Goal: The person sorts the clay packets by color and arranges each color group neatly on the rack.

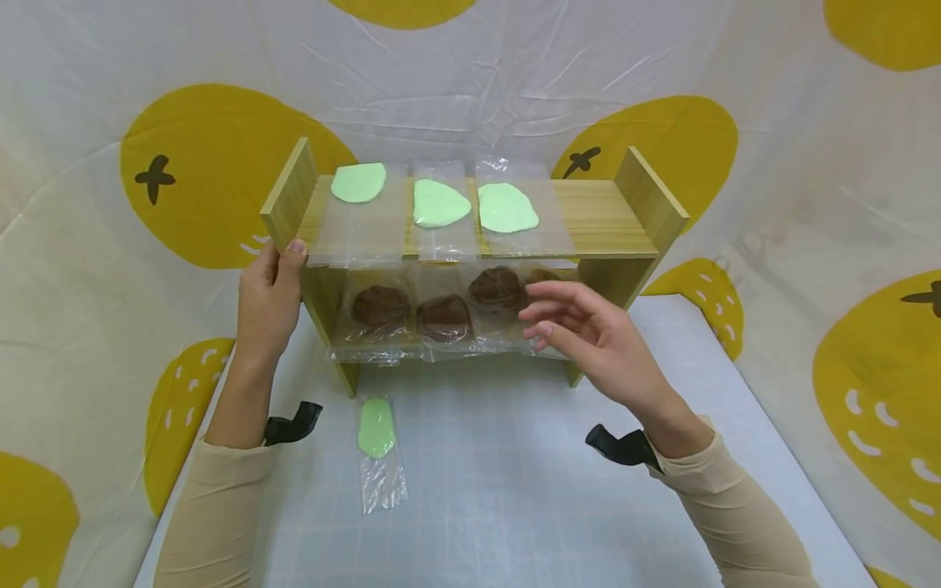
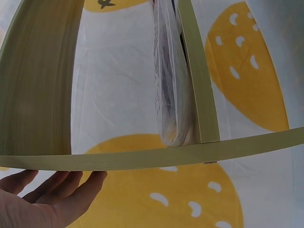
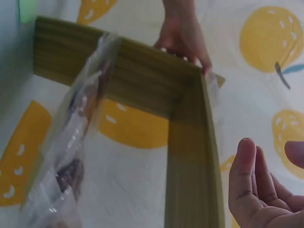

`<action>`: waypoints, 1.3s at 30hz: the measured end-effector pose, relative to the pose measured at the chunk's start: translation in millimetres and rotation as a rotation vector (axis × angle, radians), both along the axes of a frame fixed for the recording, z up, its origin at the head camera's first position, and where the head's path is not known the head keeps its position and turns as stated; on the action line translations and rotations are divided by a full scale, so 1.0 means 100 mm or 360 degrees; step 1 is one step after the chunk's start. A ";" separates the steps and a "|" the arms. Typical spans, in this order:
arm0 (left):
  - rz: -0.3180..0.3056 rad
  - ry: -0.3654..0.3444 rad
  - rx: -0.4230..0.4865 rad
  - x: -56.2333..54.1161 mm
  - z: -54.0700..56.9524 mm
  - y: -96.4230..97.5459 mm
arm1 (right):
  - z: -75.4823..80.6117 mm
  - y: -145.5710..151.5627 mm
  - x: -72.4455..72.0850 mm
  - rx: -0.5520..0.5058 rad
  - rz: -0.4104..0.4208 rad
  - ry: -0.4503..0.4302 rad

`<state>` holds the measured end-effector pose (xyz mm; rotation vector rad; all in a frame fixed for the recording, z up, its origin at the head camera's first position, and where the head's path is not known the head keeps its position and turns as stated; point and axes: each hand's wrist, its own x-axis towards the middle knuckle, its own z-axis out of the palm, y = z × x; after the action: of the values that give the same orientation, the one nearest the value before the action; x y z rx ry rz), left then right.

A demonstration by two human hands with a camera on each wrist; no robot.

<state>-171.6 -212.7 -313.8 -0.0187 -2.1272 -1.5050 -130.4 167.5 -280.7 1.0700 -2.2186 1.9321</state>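
Observation:
A small wooden shelf (image 1: 603, 216) stands on the table. My left hand (image 1: 270, 286) grips its left side panel (image 2: 118, 159), thumb at the front edge and fingertips on the outer face. My right hand (image 1: 581, 335) hovers at the right front, fingers loosely bent and holding nothing; in the right wrist view its thumb and fingers are apart. Behind it, a brown piece in a clear bag (image 1: 542, 276) is partly hidden. Other bagged brown pieces (image 1: 444, 318) stand along the lower tier. On the top board lie bagged pale green pieces (image 1: 507, 208).
One more bagged green piece (image 1: 376, 429) lies flat on the pale table (image 1: 485, 490), in front of the shelf's left leg. A white cloth with yellow fruit prints (image 1: 470, 98) hangs behind and at both sides.

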 end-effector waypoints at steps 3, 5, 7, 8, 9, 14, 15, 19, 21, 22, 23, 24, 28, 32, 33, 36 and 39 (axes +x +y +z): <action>0.0003 -0.0009 0.0004 0.00 0.00 -0.01 | -0.17 -0.06 0.04 0.0018 0.0040 -0.0032; 0.0001 -0.0015 0.0014 0.00 -0.01 -0.01 | -0.28 -0.10 0.06 0.0021 0.0066 -0.0057; 0.0004 -0.0028 0.0025 0.00 -0.01 -0.01 | -0.39 -0.13 0.08 0.0024 0.0083 -0.0096; 0.0003 -0.0035 0.0030 0.00 -0.01 -0.01 | -0.44 -0.15 0.09 0.0026 0.0089 -0.0121; 0.0006 -0.0040 0.0031 -0.01 -0.01 -0.01 | -0.49 -0.17 0.10 0.0029 0.0097 -0.0153; -0.0001 -0.0037 0.0038 0.00 -0.01 -0.01 | -0.74 -0.31 0.14 0.0093 0.0124 -0.0290; 0.0002 -0.0035 0.0032 0.00 0.00 -0.01 | -0.79 -0.35 0.14 0.0115 0.0133 -0.0310; 0.0002 -0.0036 0.0019 0.01 0.00 0.00 | -1.01 -0.48 0.15 0.0203 0.0193 -0.0356; 0.0006 -0.0039 0.0012 0.00 0.00 0.00 | -1.11 -0.55 0.15 0.0239 0.0226 -0.0383; 0.0004 -0.0037 0.0011 0.00 0.00 0.00 | -1.16 -0.59 0.15 0.0256 0.0238 -0.0389; 0.0005 -0.0036 0.0007 0.00 0.00 0.00 | -1.21 -0.63 0.14 0.0275 0.0244 -0.0386; 0.0005 -0.0034 0.0003 0.00 -0.01 0.00 | -1.26 -0.67 0.13 0.0292 0.0247 -0.0381; 0.0005 -0.0035 0.0002 -0.01 -0.01 -0.01 | -1.43 -0.81 0.09 0.0363 0.0216 -0.0353; -0.0001 -0.0038 0.0009 -0.02 -0.02 -0.02 | -1.63 -0.94 -0.02 0.0458 0.0169 -0.0344; -0.0002 -0.0039 0.0008 -0.02 -0.01 -0.02 | -1.71 -0.97 -0.07 0.0475 0.0159 -0.0350; -0.0004 -0.0032 0.0005 -0.01 -0.01 -0.01 | -1.84 -1.09 -0.18 0.0506 0.0134 -0.0430; -0.0013 -0.0021 0.0009 0.00 0.00 -0.01 | -1.98 -1.22 -0.32 0.0485 0.0117 -0.0511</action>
<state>-171.9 -213.5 -314.2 -0.0152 -2.1353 -1.5200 -161.9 45.2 -479.0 0.9330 -2.7549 1.9589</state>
